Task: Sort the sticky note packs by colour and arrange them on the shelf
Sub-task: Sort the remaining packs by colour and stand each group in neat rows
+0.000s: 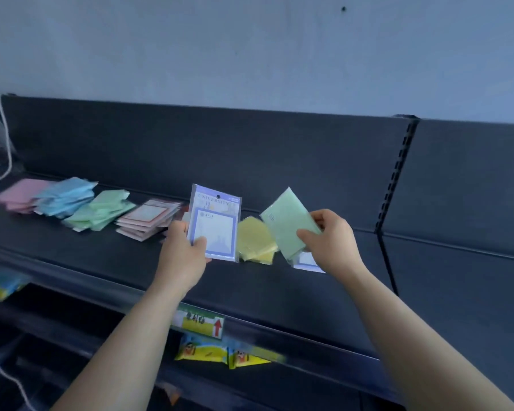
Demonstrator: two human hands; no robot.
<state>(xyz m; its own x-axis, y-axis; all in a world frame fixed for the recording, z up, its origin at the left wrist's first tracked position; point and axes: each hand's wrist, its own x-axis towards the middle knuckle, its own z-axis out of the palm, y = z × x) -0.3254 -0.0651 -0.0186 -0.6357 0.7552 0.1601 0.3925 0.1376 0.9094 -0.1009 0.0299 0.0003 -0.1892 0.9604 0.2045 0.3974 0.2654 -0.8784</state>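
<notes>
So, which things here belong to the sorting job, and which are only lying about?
Part of the job:
- blue-framed pack in the left hand
- green pack in the right hand
- yellow packs
- pink pile, blue pile, green pile, red-framed pile
- shelf

Just lying about:
- snack packets on the lower shelf
- price label
- white cord

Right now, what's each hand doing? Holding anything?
Left hand: closed on the blue-bordered University pack, held upright above the shelf.
Right hand: closed on a green pack, tilted.
</notes>
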